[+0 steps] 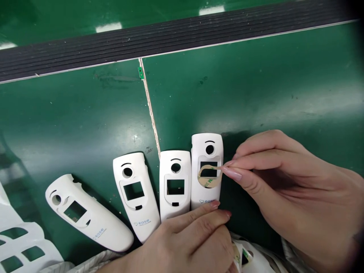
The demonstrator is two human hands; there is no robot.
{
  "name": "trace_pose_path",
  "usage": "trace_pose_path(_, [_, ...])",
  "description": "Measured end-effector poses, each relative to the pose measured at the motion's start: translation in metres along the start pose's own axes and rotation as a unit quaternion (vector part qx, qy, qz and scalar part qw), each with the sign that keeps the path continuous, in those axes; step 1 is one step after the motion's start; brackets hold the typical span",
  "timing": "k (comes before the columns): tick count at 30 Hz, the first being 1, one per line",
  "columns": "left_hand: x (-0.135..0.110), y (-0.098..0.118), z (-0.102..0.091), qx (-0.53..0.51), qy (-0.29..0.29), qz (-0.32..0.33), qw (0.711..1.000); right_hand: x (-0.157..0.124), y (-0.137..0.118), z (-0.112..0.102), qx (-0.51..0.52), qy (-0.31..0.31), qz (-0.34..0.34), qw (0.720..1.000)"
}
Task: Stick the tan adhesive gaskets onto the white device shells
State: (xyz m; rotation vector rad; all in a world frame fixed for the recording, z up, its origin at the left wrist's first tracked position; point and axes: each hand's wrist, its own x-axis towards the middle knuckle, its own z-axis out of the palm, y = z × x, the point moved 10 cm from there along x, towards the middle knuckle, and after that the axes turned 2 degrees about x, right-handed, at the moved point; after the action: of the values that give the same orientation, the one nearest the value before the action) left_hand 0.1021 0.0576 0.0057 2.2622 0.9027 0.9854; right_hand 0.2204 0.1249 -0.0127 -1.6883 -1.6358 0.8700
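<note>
1. While the right hand (287,185) hovers just over the casing, its thumb and forefinger (236,174) press together on the edge of a thin tan adhesive ring (203,182), and the other fingers curl back out of the way. A light pinch at the very edge suits a ring this thin, since a fingertip on its sticky face could mark or distort it.
2. Low across the near side, the left hand (182,242) has its fingers close together and slightly bent, with the tips on the lower end of a white plastic casing (206,146). Steady pressure there should stop the casing skating on the mat.
3. That ring lies over the recess around the casing's rectangular window (208,169), its printed backing showing. Matching its curve to the recess all the way round matters most, as adhesive is hard to shift once pressed.
4. Farther left, three more white casings (142,212) fan out on a green workbench mat (227,94), the leftmost tilted furthest. A dark ribbed strip (170,45) crosses beyond them, and a white moulded tray (28,235) sits at the lower left.
</note>
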Motion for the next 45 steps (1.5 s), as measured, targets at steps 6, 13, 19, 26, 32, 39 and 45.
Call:
trace_pose_path(6, [0.0,0.0,0.001,0.007,0.004,-0.004,1.0,0.0,-0.002,-0.001,0.011,0.007,-0.014,1.0])
trace_pose_path(13, [0.0,-0.001,0.0,-0.008,0.011,-0.002,1.0,0.004,-0.009,0.0,0.017,0.0,-0.055,0.998])
trace_pose_path(19, [0.002,-0.002,0.01,-0.016,-0.049,-0.004,0.999,0.005,-0.01,0.003,0.053,-0.007,-0.067,0.996])
trace_pose_path(26, [0.005,-0.004,0.005,-0.005,-0.07,-0.013,0.997,0.005,-0.009,0.004,0.088,-0.014,-0.066,0.994])
trace_pose_path(32, [0.008,-0.002,0.0,0.001,-0.031,-0.007,0.999,0.004,-0.007,0.003,0.08,-0.012,-0.067,0.994])
trace_pose_path(39, [0.007,-0.003,0.006,0.005,-0.083,-0.02,0.996,0.004,-0.008,0.002,0.082,-0.007,-0.072,0.994])
trace_pose_path(45, [0.007,-0.003,0.005,0.004,-0.085,-0.016,0.996,0.006,-0.009,0.003,0.125,-0.015,-0.073,0.989])
